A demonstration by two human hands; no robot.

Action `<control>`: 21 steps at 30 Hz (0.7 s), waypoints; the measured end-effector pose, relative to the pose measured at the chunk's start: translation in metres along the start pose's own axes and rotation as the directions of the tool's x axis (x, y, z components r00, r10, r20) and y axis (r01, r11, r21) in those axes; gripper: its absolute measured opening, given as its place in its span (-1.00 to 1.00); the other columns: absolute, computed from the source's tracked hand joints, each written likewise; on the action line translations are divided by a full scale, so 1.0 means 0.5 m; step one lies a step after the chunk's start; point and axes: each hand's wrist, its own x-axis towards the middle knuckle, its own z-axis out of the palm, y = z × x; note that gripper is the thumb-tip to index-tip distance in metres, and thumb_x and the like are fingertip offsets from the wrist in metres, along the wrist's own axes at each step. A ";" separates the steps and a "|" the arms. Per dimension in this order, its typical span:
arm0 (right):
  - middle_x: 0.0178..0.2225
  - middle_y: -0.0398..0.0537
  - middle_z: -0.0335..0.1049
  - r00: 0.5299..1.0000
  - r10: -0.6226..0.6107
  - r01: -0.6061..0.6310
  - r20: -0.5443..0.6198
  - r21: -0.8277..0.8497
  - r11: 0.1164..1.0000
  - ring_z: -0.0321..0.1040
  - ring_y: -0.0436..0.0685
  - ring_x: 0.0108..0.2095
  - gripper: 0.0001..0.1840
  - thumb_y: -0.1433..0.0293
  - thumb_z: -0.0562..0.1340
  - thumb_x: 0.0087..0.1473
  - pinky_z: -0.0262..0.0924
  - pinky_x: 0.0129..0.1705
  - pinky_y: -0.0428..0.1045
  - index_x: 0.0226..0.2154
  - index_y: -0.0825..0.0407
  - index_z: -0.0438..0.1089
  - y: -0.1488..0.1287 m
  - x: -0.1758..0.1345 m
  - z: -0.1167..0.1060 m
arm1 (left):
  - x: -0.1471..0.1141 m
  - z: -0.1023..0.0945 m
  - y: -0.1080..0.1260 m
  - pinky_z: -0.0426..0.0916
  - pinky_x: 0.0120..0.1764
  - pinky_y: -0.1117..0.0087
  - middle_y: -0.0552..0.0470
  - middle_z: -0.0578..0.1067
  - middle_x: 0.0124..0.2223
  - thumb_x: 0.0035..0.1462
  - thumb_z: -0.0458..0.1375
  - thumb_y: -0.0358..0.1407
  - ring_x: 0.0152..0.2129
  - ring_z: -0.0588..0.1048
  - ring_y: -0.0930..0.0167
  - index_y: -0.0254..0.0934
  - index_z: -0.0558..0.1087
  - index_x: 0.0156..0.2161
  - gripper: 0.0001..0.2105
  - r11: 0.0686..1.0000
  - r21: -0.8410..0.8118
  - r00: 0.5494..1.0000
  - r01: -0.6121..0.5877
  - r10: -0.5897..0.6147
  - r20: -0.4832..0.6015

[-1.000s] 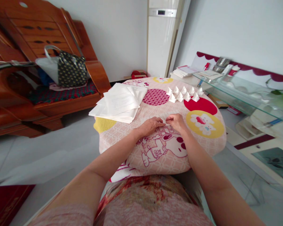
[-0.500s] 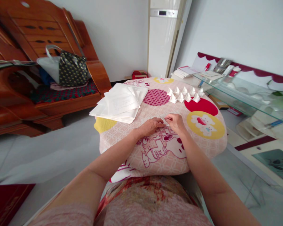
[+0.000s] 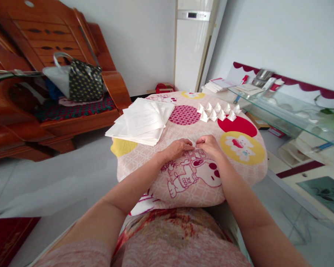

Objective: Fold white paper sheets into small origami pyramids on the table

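Between my hands, on the patterned tablecloth [image 3: 180, 131], lies a small piece of white paper [image 3: 193, 142], mostly covered by my fingers. My left hand [image 3: 180, 146] presses on its left side with the fingers together. From the right, my right hand [image 3: 207, 142] grips the paper's other edge, fingertips closed. How the paper is folded cannot be made out. Beyond my hands, several folded white paper pieces [image 3: 213, 115] with pointed tips stand in two rows. A stack of white paper sheets [image 3: 146, 120] lies to the left, its top sheets fanned unevenly.
A glass-topped shelf unit [image 3: 289, 115] with cups and papers runs along the right side. At the left stands a carved wooden sofa [image 3: 56, 129] with a dark patterned bag [image 3: 85, 81] on it. A white upright appliance [image 3: 190, 52] stands behind the table.
My right hand has turned and lowered slightly, its fingertips now down at the paper's edge. My left hand has barely moved. The stack and the folded pieces are unchanged.
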 end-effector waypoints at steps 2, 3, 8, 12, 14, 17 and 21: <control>-0.55 -0.14 0.51 1.000 -0.004 0.005 0.009 -0.086 0.996 0.41 0.07 -0.46 -0.92 0.49 0.34 -0.22 0.18 -0.39 -0.07 -0.53 0.07 0.57 -0.010 0.000 0.004 | 0.000 -0.003 0.001 0.45 0.04 0.34 -0.09 0.60 0.04 0.12 0.03 -0.61 -0.04 0.57 0.33 -0.16 0.64 0.01 -0.50 1.000 -0.013 1.000 -0.002 0.001 -0.007; -0.55 -0.13 0.51 1.000 -0.007 0.008 0.010 -0.124 0.992 0.42 0.08 -0.45 -0.93 0.50 0.35 -0.22 0.17 -0.39 -0.07 -0.53 0.07 0.57 -0.015 0.000 0.005 | 0.000 -0.005 0.001 0.45 0.03 0.35 -0.08 0.60 0.03 0.13 0.03 -0.60 -0.05 0.58 0.33 -0.16 0.65 0.00 -0.51 1.000 -0.021 1.000 -0.002 0.002 -0.008; -0.52 -0.10 0.55 1.000 -0.017 0.019 0.011 -0.221 0.975 0.44 0.08 -0.45 -0.91 0.53 0.38 -0.23 0.19 -0.38 -0.08 -0.52 0.08 0.59 -0.030 -0.001 0.004 | -0.003 -0.011 0.001 0.45 0.02 0.34 -0.11 0.61 0.02 0.15 0.03 -0.59 -0.06 0.59 0.32 -0.19 0.66 -0.03 -0.55 0.999 -0.054 1.000 0.005 -0.006 -0.018; -0.58 -0.13 0.51 1.000 0.020 -0.015 0.019 -0.233 0.972 0.46 0.09 -0.46 -0.85 0.58 0.32 -0.25 0.22 -0.38 -0.10 -0.54 0.09 0.60 -0.029 -0.002 -0.002 | -0.005 -0.013 -0.001 0.46 0.02 0.32 -0.13 0.62 0.03 0.16 0.03 -0.59 -0.07 0.59 0.31 -0.19 0.68 -0.06 -0.56 0.997 -0.080 0.999 0.016 -0.019 -0.030; -0.59 -0.13 0.50 0.999 0.048 -0.047 -0.004 -0.240 0.970 0.46 0.09 -0.45 -0.84 0.59 0.32 -0.26 0.22 -0.39 -0.11 -0.55 0.09 0.60 -0.023 -0.001 -0.010 | -0.006 -0.013 -0.002 0.45 0.02 0.33 -0.11 0.62 0.03 0.15 0.03 -0.59 -0.07 0.59 0.31 -0.18 0.68 -0.07 -0.55 0.996 -0.089 0.999 0.025 -0.027 -0.029; -0.58 -0.12 0.51 0.994 0.100 -0.108 -0.044 -0.246 0.963 0.46 0.09 -0.45 -0.85 0.59 0.32 -0.25 0.20 -0.41 -0.11 -0.53 0.10 0.60 -0.010 -0.002 -0.027 | -0.006 -0.015 -0.004 0.45 0.02 0.33 -0.13 0.61 0.03 0.13 0.02 -0.62 -0.07 0.59 0.31 -0.21 0.69 -0.08 -0.54 0.996 -0.082 0.999 0.030 -0.032 -0.018; -0.57 -0.06 0.52 0.982 0.128 -0.163 -0.140 -0.275 0.948 0.44 0.10 -0.46 -0.85 0.61 0.30 -0.21 0.18 -0.42 -0.09 -0.56 0.12 0.58 -0.006 -0.008 -0.039 | -0.006 -0.018 -0.003 0.45 0.02 0.33 -0.14 0.62 0.02 0.10 0.01 -0.63 -0.07 0.59 0.31 -0.24 0.69 -0.08 -0.53 0.997 -0.074 1.000 0.018 -0.019 -0.011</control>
